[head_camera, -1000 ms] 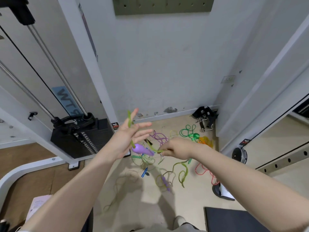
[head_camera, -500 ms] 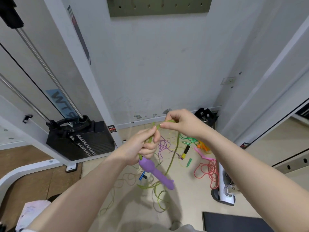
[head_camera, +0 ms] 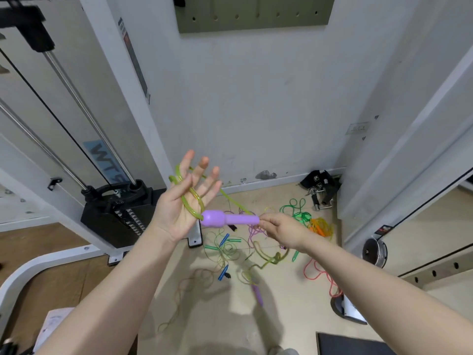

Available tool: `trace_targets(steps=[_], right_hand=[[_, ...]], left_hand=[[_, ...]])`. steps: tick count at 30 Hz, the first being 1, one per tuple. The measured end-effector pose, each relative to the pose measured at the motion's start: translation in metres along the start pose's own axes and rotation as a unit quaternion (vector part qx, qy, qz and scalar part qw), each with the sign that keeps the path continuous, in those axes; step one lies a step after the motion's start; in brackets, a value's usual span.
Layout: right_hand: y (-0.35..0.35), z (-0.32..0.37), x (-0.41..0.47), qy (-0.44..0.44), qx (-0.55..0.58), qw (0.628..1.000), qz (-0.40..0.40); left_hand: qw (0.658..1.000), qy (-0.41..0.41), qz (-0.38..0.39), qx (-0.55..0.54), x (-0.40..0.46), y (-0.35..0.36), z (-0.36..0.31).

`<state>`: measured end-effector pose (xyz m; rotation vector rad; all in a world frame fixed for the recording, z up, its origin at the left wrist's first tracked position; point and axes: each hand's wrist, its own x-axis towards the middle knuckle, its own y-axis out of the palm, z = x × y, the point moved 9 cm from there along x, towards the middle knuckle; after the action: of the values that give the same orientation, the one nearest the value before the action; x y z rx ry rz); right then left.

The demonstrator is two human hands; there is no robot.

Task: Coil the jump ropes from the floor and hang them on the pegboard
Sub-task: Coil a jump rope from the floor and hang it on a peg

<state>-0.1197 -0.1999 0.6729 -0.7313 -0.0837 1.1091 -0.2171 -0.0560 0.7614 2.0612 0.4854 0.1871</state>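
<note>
My left hand (head_camera: 184,201) is raised with its fingers spread, and the yellow-green jump rope (head_camera: 190,202) loops round the palm and fingers. The rope's purple handle (head_camera: 227,219) hangs level beside the palm. My right hand (head_camera: 280,228) pinches the rope next to the handle's far end. From there the rope trails down to the floor, where its second purple handle (head_camera: 258,294) lies. Other jump ropes lie tangled on the floor: green (head_camera: 297,210), orange (head_camera: 322,225), red (head_camera: 317,274) and purple (head_camera: 252,233). The olive pegboard (head_camera: 256,12) hangs high on the wall.
A cable machine with a black weight stack (head_camera: 120,213) stands at the left. Black straps and clips (head_camera: 321,187) lie in the back corner. A white frame (head_camera: 399,149) with a round pulley (head_camera: 375,252) is at the right, and a dark mat (head_camera: 353,344) at the bottom right.
My left hand has opened from a grip into spread fingers with the rope looped round it. My right hand has dropped from above to beside the handle, which swung from hanging down to level.
</note>
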Motion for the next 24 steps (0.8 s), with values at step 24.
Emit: trace_targets(steps=[24], right_hand=[[-0.050,0.124,-0.036,-0.220,-0.005,0.974,-0.057]], left_hand=[[0.882,-0.312,0.177,0.305,-0.046,0.026,0.085]])
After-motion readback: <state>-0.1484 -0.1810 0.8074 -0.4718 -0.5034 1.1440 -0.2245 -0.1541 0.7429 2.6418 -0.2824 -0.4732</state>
